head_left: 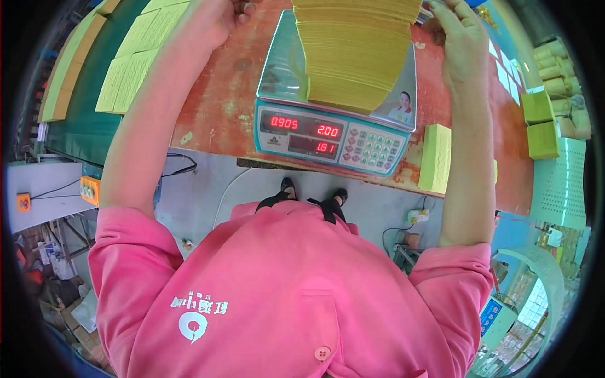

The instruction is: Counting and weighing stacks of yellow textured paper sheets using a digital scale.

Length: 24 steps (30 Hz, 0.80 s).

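A tall stack of yellow paper sheets (353, 57) rests on the metal pan of a teal-edged digital scale (271, 82) with lit red digits and a keypad. The upper end of the stack runs out of the top of the view. Left of it, my left hand (220, 19) is raised, cut by the top edge; its visible fingers are loosely bent and hold nothing I can see. My right hand (460, 38) is beside the stack's upper right edge, thumb and fingers apart and bent toward it. Whether those fingertips touch the paper I cannot tell.
A small yellow-green block of paper (436, 157) stands at the red table's (214, 120) front right edge. More stacks (135, 75) lie on the green surface at left. Yellow-green blocks (542, 138) and pale rolls (554, 69) are at far right. Cables (233, 189) trail on the floor.
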Each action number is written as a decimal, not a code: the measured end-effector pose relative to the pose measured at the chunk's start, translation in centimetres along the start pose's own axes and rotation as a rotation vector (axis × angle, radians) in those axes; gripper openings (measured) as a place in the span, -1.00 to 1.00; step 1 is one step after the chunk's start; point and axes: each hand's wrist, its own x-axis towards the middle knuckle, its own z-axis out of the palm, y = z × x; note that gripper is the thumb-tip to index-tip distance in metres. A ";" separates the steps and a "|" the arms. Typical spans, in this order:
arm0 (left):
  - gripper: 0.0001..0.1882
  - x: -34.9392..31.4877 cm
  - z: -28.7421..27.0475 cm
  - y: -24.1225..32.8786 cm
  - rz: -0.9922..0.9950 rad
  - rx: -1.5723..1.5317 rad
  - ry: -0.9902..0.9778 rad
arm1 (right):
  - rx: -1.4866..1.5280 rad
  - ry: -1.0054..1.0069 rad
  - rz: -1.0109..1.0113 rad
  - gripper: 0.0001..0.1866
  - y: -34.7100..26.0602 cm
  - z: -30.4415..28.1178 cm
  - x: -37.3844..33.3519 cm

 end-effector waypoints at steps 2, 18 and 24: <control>-0.77 -0.1 -0.1 -0.2 -0.015 -0.024 -0.043 | -0.002 0.020 0.001 -0.73 0.5 0.0 -0.1; -0.48 -2.5 5.3 5.0 -0.110 -0.001 -0.181 | 0.100 0.033 0.015 -0.60 9.0 1.0 4.4; -0.31 -2.1 6.2 4.7 0.036 0.220 -0.477 | 0.343 -0.133 0.256 -0.52 13.1 5.3 3.3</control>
